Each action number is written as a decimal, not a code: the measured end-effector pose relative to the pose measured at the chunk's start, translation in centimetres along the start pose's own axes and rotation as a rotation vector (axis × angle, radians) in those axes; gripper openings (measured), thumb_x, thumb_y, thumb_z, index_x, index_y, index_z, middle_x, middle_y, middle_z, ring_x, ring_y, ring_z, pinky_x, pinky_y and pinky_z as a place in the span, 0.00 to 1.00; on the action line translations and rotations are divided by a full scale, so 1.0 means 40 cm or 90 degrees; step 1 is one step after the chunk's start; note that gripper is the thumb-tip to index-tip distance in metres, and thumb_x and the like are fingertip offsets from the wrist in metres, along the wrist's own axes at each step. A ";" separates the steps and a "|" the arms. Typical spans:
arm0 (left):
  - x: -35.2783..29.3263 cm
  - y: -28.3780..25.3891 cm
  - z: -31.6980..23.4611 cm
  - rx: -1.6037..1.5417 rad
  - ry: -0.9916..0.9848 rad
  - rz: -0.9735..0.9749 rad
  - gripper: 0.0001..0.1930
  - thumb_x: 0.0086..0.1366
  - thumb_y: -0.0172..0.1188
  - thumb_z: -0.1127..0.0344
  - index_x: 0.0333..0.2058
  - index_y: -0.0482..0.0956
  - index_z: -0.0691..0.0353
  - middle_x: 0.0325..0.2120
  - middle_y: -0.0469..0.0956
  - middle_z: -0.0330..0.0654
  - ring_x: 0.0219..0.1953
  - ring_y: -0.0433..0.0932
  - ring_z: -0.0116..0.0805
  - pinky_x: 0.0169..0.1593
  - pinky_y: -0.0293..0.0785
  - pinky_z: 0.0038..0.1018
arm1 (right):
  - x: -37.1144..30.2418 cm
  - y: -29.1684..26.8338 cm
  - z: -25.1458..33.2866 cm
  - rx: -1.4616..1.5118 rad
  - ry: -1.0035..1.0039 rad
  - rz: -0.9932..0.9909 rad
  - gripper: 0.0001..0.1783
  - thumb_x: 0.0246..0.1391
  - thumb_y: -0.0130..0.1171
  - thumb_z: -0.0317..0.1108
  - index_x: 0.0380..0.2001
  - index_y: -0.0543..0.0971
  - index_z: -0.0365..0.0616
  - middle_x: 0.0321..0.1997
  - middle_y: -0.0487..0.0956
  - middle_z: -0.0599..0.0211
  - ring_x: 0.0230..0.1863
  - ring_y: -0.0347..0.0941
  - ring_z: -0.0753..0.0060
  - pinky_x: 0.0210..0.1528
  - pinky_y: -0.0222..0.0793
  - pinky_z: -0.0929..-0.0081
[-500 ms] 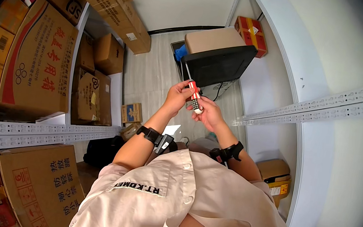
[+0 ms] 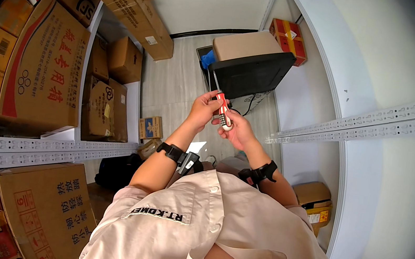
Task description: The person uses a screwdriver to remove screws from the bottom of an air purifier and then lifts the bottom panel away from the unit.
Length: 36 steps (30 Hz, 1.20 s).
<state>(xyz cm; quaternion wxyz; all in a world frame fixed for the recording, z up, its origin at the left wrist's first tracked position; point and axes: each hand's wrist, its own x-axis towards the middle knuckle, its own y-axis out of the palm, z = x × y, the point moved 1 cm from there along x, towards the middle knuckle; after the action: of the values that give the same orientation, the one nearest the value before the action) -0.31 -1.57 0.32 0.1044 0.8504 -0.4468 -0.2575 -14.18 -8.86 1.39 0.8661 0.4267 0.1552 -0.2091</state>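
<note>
Red/wht-hndl screwdriver [image 2: 224, 111], shaft fwd

And here both bare hands are on the screwdriver [image 2: 224, 109], left hand [image 2: 201, 111] gripping its red-and-white handle, right hand [image 2: 240, 131] at the pale rounded end, shaft pointing away toward a black panel [image 2: 255, 75], brown cartons [image 2: 49, 65] lining the shelving [image 2: 45, 153] at left.

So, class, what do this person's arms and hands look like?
The left hand and right hand wear no gloves. Short cream sleeves leave both forearms bare. Each forearm has a black strap with a dark, boxy device; the left device bears a white label.
</note>
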 end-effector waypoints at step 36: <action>0.150 -0.056 -0.046 -0.212 -0.097 -0.136 0.12 0.69 0.51 0.55 0.41 0.77 0.54 0.38 0.80 0.34 0.37 0.76 0.28 0.41 0.73 0.27 | 0.062 -0.040 -0.045 -0.536 -0.333 -0.237 0.28 0.47 0.66 0.36 0.52 0.72 0.39 0.37 0.75 0.69 0.37 0.70 0.77 0.42 0.68 0.76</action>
<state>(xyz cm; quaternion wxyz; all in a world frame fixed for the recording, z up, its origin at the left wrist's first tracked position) 5.08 -5.25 -1.11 0.1813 0.8420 -0.3119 -0.4011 -12.97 -8.87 -1.87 0.9204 -0.0591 0.0777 -0.3787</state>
